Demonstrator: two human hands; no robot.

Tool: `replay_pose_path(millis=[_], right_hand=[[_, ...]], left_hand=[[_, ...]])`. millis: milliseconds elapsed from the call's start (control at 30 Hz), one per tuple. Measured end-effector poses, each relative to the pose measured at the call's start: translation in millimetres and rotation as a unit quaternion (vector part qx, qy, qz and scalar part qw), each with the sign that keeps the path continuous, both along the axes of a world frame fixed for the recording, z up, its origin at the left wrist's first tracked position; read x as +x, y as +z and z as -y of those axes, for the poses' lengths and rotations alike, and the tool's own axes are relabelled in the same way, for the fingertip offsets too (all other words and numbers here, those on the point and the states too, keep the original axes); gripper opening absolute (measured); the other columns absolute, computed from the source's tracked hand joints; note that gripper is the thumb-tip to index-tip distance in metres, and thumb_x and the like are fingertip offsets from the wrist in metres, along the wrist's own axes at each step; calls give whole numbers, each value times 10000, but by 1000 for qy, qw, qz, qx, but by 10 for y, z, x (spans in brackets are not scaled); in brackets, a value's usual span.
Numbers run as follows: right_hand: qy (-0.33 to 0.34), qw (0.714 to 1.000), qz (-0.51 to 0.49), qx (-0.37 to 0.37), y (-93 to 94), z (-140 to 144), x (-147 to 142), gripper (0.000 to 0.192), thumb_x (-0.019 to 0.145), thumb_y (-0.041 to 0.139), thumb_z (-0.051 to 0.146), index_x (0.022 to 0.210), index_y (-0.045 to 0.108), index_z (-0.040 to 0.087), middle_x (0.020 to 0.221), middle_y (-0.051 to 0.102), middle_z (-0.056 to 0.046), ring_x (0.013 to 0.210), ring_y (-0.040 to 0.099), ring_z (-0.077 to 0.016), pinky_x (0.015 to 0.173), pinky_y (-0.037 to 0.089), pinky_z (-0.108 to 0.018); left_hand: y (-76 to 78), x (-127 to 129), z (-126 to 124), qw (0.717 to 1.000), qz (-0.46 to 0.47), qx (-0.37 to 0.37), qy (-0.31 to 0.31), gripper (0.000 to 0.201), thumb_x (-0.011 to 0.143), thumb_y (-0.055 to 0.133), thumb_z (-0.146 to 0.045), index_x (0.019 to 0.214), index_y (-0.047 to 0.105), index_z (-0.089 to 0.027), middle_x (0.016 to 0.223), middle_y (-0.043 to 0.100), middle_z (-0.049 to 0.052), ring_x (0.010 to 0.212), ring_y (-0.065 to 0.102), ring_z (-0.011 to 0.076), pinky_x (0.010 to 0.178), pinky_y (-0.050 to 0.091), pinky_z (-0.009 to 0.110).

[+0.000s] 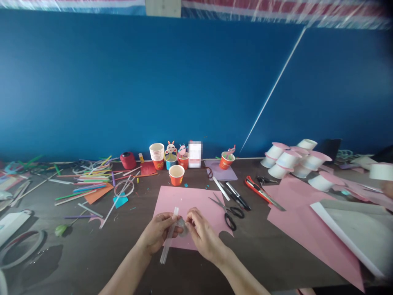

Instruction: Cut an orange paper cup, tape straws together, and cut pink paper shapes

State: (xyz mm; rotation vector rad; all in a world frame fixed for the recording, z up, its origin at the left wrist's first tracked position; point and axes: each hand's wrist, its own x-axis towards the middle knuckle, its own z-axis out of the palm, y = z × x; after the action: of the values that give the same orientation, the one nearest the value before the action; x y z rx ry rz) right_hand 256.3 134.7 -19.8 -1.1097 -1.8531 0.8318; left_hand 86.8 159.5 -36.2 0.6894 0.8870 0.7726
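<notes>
My left hand [161, 229] is closed around a bundle of clear plastic straws [167, 246], which slants down toward me. Its fingers also steady a small translucent round thing [182, 226] that looks like a roll of clear tape. At the right side of that roll, my right hand [201, 233] pinches with thumb and forefinger; what lies between the fingertips is mostly hidden. Both hands are above a pink paper sheet [190, 196]. Black-handled scissors [227, 211] lie partly on the sheet's right side, just beyond my right hand.
Coloured sticks [92, 178] lie scattered on the left. A paper cup [177, 175] stands behind the sheet, near stacked cups [157, 155]. To the right are pens [236, 196], a red cutter knife [260, 191], and white cups with pink discs [285, 157]. Another person's hand shows at far right.
</notes>
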Motion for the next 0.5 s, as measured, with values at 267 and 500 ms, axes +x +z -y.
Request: replay_pose_path(millis=[267,500], right_hand=[[36,999,-32,10,101,57,-47,128,871,298,171,805,407,176,814,421,-46,745,420,-147,699,375,-288],[56,995,-78,38,131,121,-85,120,871,300,186,815,405,176,851,454,-63,783,450,-153,719,375,-290]], left_hand=[[0,-5,-7,998,60,-37,1,155,696,616,-240,758,606,-98,619,621,52,550,602,128,470,419,184],[-32,-62,-11,994,80,-69,18,141,697,609,-240,760,614,-114,594,613,35,539,605,130,448,416,182]])
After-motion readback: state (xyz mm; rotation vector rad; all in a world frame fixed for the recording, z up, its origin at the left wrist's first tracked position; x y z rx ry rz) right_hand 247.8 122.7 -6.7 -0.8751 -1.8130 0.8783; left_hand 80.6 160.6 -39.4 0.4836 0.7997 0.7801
